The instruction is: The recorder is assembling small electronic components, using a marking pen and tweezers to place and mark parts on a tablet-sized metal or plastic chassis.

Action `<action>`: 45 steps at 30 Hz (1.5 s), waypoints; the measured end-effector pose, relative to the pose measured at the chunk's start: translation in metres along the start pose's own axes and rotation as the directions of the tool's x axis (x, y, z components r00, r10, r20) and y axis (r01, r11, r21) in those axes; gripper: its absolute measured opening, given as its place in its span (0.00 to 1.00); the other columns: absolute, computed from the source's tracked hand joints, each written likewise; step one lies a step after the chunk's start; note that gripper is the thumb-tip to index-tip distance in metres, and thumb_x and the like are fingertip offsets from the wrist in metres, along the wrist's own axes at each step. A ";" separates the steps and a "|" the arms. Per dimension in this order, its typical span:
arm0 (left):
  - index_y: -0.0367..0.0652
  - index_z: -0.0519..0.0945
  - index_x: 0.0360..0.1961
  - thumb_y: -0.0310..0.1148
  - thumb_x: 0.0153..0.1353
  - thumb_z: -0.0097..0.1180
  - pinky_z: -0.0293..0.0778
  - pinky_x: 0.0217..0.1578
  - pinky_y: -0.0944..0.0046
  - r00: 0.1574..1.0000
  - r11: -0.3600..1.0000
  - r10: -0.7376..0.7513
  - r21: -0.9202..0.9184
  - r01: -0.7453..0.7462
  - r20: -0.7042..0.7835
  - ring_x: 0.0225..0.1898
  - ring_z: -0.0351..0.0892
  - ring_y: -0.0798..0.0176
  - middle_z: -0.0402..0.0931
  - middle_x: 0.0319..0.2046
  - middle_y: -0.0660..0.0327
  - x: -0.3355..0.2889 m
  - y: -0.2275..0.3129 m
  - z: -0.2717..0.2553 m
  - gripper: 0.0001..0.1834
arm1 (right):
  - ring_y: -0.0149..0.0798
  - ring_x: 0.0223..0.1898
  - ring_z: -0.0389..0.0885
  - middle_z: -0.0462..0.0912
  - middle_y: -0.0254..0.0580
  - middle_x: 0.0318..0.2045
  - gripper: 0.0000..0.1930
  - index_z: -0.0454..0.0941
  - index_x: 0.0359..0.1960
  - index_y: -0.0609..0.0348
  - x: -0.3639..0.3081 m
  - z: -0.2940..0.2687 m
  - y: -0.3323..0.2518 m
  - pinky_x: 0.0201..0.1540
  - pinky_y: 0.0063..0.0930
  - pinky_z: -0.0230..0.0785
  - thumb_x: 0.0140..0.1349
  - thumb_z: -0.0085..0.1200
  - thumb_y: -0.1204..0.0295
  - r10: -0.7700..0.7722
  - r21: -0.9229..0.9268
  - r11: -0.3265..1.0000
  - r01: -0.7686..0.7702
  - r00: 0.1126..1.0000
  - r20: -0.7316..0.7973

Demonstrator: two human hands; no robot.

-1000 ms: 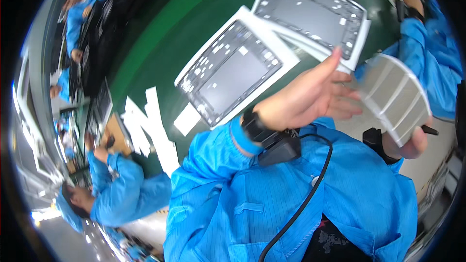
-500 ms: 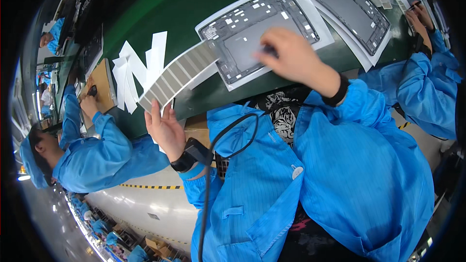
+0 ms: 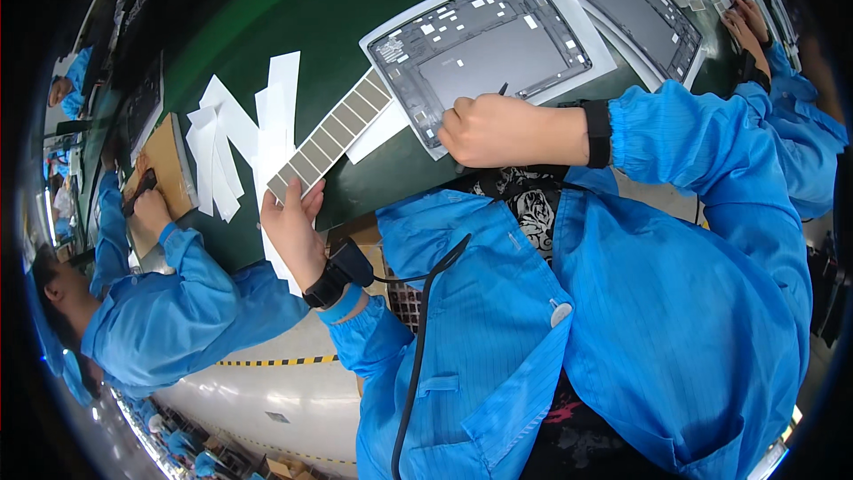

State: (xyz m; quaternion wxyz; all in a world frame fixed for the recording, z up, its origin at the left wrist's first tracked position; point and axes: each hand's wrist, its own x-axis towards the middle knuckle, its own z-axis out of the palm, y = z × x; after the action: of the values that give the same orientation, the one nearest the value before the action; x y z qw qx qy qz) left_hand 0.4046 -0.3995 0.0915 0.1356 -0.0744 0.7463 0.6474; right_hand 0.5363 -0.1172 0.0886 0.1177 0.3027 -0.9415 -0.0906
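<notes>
My left hand [image 3: 296,229] pinches the near end of a long strip of grey rectangular stickers [image 3: 330,137] on pale backing. The strip slants up to the left edge of a dark grey tablet housing [image 3: 502,58] dotted with small white pieces. My right hand [image 3: 511,132] is closed low over the housing's near left corner. From its grip pokes the tip of a slim dark tool [image 3: 503,89], perhaps a pen or tweezers; the rest is hidden by the fingers. Beneath the housing lies a white sheet [image 3: 602,60].
Loose white paper strips [image 3: 206,160] lie left of my left hand on the green table [image 3: 240,22]. A second housing [image 3: 635,9] rests at the right. Co-workers in blue [image 3: 178,311] sit at both sides. A black cable [image 3: 413,373] hangs from my left wristband.
My right hand has come down and left from over the housing to its near left corner. The sticker strip, bowed before, is now straighter; my left hand keeps its hold.
</notes>
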 end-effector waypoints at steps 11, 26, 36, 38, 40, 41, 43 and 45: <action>0.33 0.80 0.48 0.35 0.61 0.58 0.73 0.45 0.53 0.936 0.826 0.203 0.462 -0.321 0.288 0.42 0.80 0.46 0.80 0.38 0.42 0.030 -0.002 0.081 0.19 | 0.36 0.29 0.77 0.73 0.37 0.26 0.06 0.74 0.26 0.60 -0.007 0.012 0.005 0.21 0.25 0.70 0.47 0.55 0.71 0.178 0.093 0.982 -0.165 0.972 -0.154; 0.31 0.76 0.50 0.27 0.57 0.62 0.75 0.43 0.60 0.894 0.694 0.264 0.573 -0.436 0.362 0.39 0.82 0.52 0.81 0.40 0.49 0.036 0.000 0.076 0.20 | 0.38 0.37 0.81 0.77 0.36 0.31 0.04 0.80 0.28 0.56 -0.011 0.001 0.011 0.30 0.30 0.77 0.51 0.54 0.72 0.296 0.338 0.899 -0.279 0.955 0.001; 0.35 0.83 0.46 0.20 0.60 0.50 0.75 0.41 0.64 0.475 0.219 0.860 0.705 -0.674 0.187 0.37 0.82 0.56 0.82 0.37 0.51 0.004 0.085 0.038 0.15 | 0.37 0.37 0.81 0.77 0.36 0.30 0.03 0.80 0.26 0.56 -0.012 0.003 0.010 0.27 0.30 0.78 0.51 0.55 0.72 0.325 0.312 0.898 -0.311 0.946 0.005; 0.34 0.83 0.46 0.23 0.60 0.52 0.74 0.46 0.59 0.689 0.503 0.724 0.707 -0.497 -0.031 0.40 0.82 0.44 0.82 0.40 0.44 0.015 0.077 -0.024 0.14 | 0.37 0.37 0.81 0.77 0.36 0.30 0.03 0.80 0.26 0.56 -0.011 0.002 0.010 0.27 0.30 0.78 0.51 0.55 0.73 0.325 0.317 0.896 -0.311 0.946 0.009; 0.32 0.82 0.46 0.29 0.62 0.54 0.74 0.48 0.59 0.738 0.546 0.659 0.767 -0.338 -0.144 0.39 0.82 0.45 0.83 0.40 0.46 0.022 0.041 -0.080 0.14 | 0.37 0.37 0.81 0.77 0.36 0.30 0.03 0.80 0.26 0.56 -0.009 0.001 0.010 0.27 0.30 0.78 0.51 0.55 0.73 0.319 0.319 0.897 -0.306 0.948 0.012; 0.31 0.80 0.49 0.33 0.61 0.56 0.73 0.51 0.55 0.812 0.535 0.557 0.824 -0.189 -0.175 0.45 0.79 0.42 0.80 0.46 0.44 0.017 0.023 -0.088 0.18 | 0.37 0.37 0.81 0.77 0.36 0.31 0.03 0.80 0.26 0.56 -0.008 0.003 0.010 0.27 0.30 0.78 0.51 0.55 0.72 0.314 0.311 0.901 -0.303 0.949 0.017; 0.32 0.77 0.55 0.40 0.60 0.61 0.67 0.57 0.45 0.875 0.288 0.449 0.956 0.051 -0.182 0.57 0.69 0.35 0.71 0.57 0.39 0.008 -0.012 -0.093 0.26 | 0.37 0.37 0.81 0.77 0.36 0.31 0.03 0.79 0.26 0.56 -0.008 0.003 0.009 0.27 0.30 0.78 0.51 0.55 0.72 0.310 0.304 0.903 -0.302 0.951 0.025; 0.35 0.71 0.62 0.48 0.53 0.69 0.55 0.63 0.33 0.904 0.034 0.406 0.991 0.129 -0.131 0.67 0.49 0.23 0.56 0.67 0.35 0.000 -0.033 -0.086 0.40 | 0.37 0.37 0.81 0.77 0.37 0.31 0.03 0.79 0.26 0.56 -0.009 0.002 0.009 0.27 0.30 0.78 0.51 0.55 0.72 0.312 0.287 0.907 -0.309 0.949 0.035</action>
State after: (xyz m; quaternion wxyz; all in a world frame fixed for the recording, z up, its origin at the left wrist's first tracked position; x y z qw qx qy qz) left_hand 0.4048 -0.4893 0.0707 -0.0647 -0.0094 0.9957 -0.0661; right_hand 0.5382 -0.1049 0.0875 0.0905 0.1635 -0.9799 0.0695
